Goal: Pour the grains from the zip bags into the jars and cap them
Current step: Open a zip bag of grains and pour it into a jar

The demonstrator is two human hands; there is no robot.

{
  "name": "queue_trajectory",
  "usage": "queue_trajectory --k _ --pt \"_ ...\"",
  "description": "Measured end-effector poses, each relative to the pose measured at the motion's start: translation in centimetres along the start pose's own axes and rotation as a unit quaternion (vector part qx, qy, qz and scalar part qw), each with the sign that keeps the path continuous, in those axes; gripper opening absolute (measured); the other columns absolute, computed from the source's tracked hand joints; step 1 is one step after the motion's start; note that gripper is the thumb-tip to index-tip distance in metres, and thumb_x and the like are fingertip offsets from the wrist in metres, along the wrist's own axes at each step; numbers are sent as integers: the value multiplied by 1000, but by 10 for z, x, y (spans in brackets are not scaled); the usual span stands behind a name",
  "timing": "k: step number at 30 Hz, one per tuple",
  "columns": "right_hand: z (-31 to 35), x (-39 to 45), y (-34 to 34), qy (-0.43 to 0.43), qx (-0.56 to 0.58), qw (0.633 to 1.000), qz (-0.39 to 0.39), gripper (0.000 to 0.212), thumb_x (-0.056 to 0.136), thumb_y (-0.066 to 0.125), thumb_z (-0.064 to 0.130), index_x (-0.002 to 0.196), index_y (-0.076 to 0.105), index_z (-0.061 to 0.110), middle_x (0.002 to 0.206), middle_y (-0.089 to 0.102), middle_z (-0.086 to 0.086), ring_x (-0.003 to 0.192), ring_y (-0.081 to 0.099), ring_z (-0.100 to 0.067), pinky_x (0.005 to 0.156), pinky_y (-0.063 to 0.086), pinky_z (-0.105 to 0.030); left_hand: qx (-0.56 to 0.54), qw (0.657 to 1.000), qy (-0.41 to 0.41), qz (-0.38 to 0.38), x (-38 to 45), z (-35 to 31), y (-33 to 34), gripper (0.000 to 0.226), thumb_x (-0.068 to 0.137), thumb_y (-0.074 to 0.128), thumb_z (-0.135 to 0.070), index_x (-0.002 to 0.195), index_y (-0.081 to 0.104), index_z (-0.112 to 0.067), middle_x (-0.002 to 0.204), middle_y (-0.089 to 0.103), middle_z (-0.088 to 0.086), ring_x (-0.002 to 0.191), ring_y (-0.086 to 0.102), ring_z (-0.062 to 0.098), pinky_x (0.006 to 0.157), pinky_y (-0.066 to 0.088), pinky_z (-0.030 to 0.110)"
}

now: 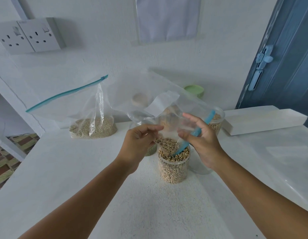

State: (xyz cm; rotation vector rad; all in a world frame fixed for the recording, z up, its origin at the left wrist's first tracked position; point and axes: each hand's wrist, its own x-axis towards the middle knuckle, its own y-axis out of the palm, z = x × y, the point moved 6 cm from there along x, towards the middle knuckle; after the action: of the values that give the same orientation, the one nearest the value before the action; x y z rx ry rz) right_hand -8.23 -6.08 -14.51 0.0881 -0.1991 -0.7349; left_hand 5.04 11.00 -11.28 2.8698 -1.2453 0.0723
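Pinching the upturned zip bag [167, 107] over the front jar [174, 168], both hands, left [137, 144] and right [201, 140], shake out the last beans. 1 full bag [84, 114] waits on the tabletop [115, 195]; no cap is on this jar yet.

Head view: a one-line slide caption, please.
Both hands, left hand and right hand, hold an upturned clear zip bag over a bean-filled clear plastic jar on the white counter.
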Motion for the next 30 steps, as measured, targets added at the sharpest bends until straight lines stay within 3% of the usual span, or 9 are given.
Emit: queue_trajectory --k 4,9,17,24,30 --pt "6 -4 3 -7 -4 1000 5 58 80 85 12 129 69 40 122 72 1 112 73 -20 100 58 -44 18 1000 3 6 -1 -4 -3 24 103 59 0 109 79 -12 100 79 6 99 74 18 89 60 31" --pt "9 -6 7 -19 -6 1000 8 56 84 82 6 131 68 33 122 71 -2 108 74 -16 92 60 -32 22 1000 13 10 -4 -5 -6 23 103 59 -2 109 79 -13 103 79 10 106 75 19 91 59 31" --pt "14 -4 10 -47 -14 999 -4 54 84 82 5 130 68 30 117 72 -3 106 75 -19 89 61 -32 16 1000 22 5 -6 -12 -8 22 103 59 -1 108 78 -13 103 80 10 105 76 20 85 56 26" --pt "16 -3 8 -60 -8 998 -8 53 77 83 14 127 70 29 113 74 -1 107 74 -22 89 62 -37 6 1000 29 0 -7 -11 -6 23 101 62 -1 105 80 -15 103 79 16 109 74 30 103 56 49" --pt "16 -6 6 -59 18 998 -10 58 75 82 14 130 68 22 115 74 -4 105 75 -25 89 62 -40 -1 999 38 12 -7 -17 -4 20 89 76 -10 94 84 -28 107 77 17 114 69 42 106 52 59"
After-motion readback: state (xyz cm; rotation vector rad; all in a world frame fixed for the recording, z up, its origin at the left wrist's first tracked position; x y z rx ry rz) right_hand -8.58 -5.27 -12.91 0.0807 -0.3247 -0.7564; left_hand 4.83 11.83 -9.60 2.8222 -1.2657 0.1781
